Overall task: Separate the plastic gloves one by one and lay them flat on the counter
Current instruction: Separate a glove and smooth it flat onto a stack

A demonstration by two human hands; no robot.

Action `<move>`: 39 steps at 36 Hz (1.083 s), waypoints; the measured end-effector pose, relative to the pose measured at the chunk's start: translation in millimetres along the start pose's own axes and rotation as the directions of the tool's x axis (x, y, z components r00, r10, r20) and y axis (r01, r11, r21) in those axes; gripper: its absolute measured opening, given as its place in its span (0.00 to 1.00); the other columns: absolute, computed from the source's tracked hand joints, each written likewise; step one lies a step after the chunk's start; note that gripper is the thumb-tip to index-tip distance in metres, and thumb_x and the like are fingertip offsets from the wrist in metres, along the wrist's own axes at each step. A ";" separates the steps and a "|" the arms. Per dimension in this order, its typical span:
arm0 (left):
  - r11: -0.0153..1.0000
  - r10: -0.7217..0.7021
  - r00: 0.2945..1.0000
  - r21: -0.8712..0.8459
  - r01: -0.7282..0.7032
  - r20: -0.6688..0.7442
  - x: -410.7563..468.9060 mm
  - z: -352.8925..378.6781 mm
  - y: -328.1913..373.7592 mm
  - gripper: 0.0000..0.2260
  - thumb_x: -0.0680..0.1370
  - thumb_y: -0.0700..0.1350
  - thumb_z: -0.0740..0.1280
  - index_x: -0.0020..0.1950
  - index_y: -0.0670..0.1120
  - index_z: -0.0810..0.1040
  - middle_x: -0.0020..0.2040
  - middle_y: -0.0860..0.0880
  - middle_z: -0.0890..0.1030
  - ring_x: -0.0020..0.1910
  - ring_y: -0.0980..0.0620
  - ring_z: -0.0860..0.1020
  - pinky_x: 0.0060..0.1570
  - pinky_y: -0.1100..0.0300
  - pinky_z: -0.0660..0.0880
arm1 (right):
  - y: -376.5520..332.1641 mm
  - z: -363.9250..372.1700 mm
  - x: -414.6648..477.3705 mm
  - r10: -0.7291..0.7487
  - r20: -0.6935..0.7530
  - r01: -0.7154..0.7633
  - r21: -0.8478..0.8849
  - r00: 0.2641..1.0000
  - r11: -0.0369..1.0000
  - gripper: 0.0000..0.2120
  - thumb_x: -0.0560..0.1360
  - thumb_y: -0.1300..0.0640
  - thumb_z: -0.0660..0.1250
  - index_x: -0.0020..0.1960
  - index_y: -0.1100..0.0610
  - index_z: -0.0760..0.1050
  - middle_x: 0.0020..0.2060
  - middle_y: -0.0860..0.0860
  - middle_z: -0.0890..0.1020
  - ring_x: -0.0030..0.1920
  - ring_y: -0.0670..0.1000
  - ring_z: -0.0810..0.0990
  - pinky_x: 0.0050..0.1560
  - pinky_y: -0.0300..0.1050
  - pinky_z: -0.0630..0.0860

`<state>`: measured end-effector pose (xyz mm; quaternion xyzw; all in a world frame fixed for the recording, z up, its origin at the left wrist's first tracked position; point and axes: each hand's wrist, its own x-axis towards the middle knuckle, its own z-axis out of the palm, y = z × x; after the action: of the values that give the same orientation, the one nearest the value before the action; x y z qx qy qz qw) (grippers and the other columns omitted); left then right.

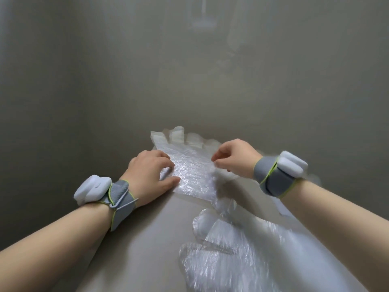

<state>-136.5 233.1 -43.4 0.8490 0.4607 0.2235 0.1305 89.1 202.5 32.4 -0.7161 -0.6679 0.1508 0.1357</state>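
Gloves (189, 171) stacked: pin stack beside the pinch with flat, spread left hand (147, 173), lift only top film pinched in right hand (233, 157), peeling slowly away.

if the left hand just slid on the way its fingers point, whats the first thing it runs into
Its fingers point right and slightly away, and already rest on the stack of plastic gloves. Sliding on, the left hand would cross that stack and probably meet the right hand pinching its far edge, though depth is unclear.
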 end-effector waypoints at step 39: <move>0.996 -0.094 0.992 -0.013 0.094 -0.086 -7.1 -5.6 8.3 0.38 0.66 0.70 0.57 0.68 0.47 0.72 0.71 0.47 0.67 0.70 0.46 0.64 0.69 0.54 0.60 | 53.0 12.7 -5.4 -0.197 0.030 0.199 -0.217 0.980 0.956 0.20 0.74 0.61 0.63 0.66 0.55 0.72 0.64 0.53 0.75 0.66 0.54 0.70 0.67 0.43 0.63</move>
<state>-136.7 222.7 -36.9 0.8153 0.5044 0.2556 0.1247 132.2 193.3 -0.1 -0.6556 -0.7493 0.0645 0.0678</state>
